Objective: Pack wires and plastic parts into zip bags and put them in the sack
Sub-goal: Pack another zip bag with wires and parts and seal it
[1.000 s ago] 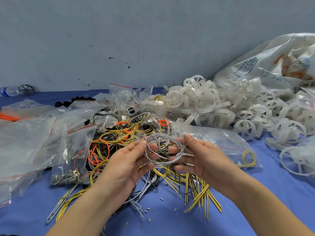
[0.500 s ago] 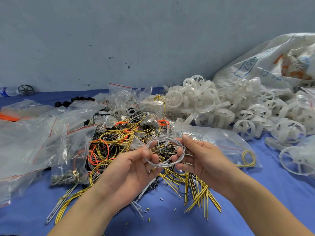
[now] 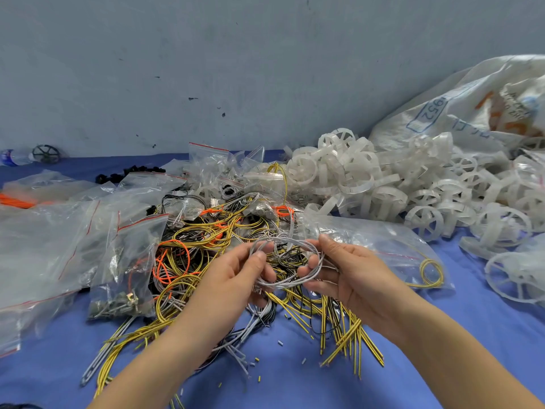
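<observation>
A coil of grey wires (image 3: pixel 290 283) hangs between both hands above the pile of yellow, orange and black wires (image 3: pixel 206 246). My left hand (image 3: pixel 236 278) pinches the coil's left side with thumb and fingers. My right hand (image 3: pixel 351 276) grips its right side, the fingers curled round the loops. A clear zip bag (image 3: pixel 377 240) with one yellow wire coil in it lies just behind my right hand. White plastic wheel parts (image 3: pixel 368 184) are heaped at the back right. The white woven sack (image 3: pixel 460 113) lies at the far right against the wall.
Several clear zip bags (image 3: pixel 59 240) with red seals cover the left side of the blue table (image 3: pixel 295 379), one holding small metal parts (image 3: pixel 121 302). Straight yellow wire pieces (image 3: pixel 348 335) fan out near the front. A bottle (image 3: pixel 14 157) and a dark wheel (image 3: pixel 46 153) sit at the far left by the wall.
The hands have turned the grey wire coil and drawn it tighter between them, so the loop is smaller and rounder. Nothing else on the table has moved.
</observation>
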